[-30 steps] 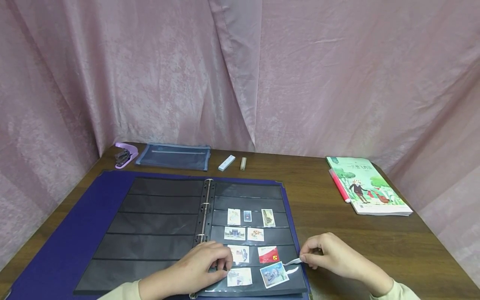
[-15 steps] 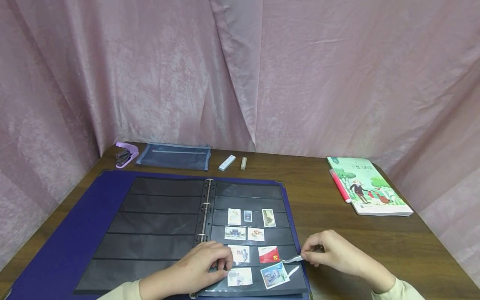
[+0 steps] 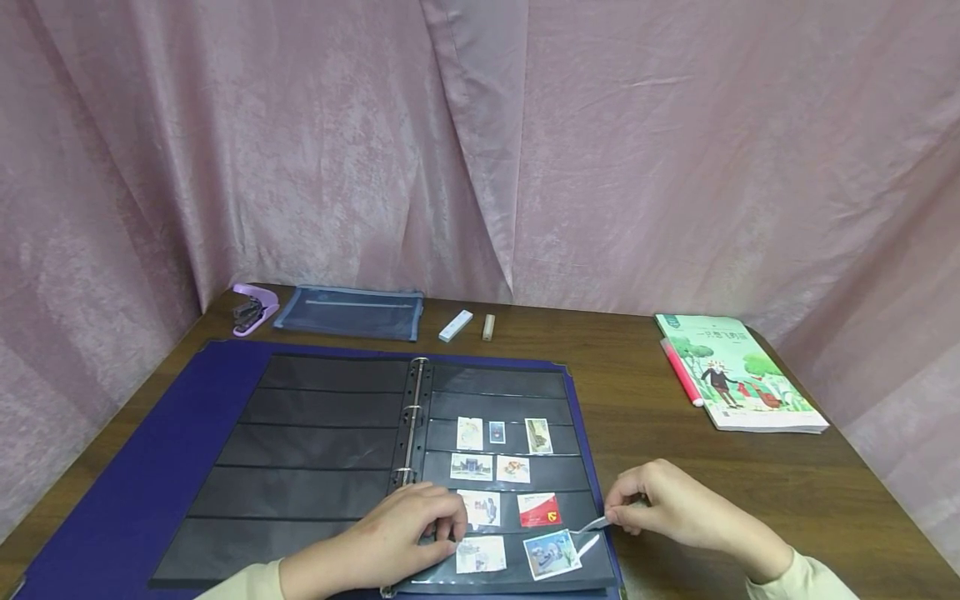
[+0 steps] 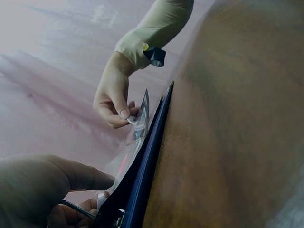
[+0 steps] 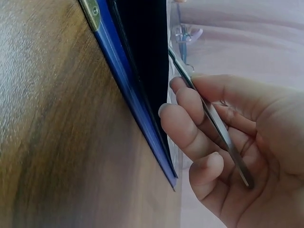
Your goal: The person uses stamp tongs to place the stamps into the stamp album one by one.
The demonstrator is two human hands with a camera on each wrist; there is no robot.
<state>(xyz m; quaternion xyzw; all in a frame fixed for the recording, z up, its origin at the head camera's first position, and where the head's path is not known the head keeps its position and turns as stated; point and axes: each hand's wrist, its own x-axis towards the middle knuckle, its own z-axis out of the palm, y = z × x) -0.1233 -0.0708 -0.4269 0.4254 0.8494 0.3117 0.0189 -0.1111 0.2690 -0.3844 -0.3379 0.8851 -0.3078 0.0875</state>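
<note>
In the head view my right hand (image 3: 667, 508) pinches metal tweezers (image 3: 595, 524) at the album page's lower right edge. Their tip reaches the upper right corner of a tilted blue stamp (image 3: 552, 555) in the bottom row; contact is unclear. The right wrist view shows the tweezers' shaft (image 5: 221, 128) lying across the curled fingers. My left hand (image 3: 397, 533) rests near the binder rings on the stamp album's right page (image 3: 502, 408), fingers loosely bent, beside a pale stamp (image 3: 481, 554). A red stamp (image 3: 539, 509) sits above the blue one.
Several more stamps fill the middle strips, such as a green-brown stamp (image 3: 538, 436). Behind the album lie a purple stapler (image 3: 255, 310), a mesh pouch (image 3: 349, 313) and two small blocks, one a white box (image 3: 455, 326). A book (image 3: 738, 372) and red marker (image 3: 681, 372) lie right.
The tweezers in my right hand shift slightly; their tip moves toward the red stamp, then back down to the blue stamp's corner. The blue stamp sits slightly lower. My left hand stays put.
</note>
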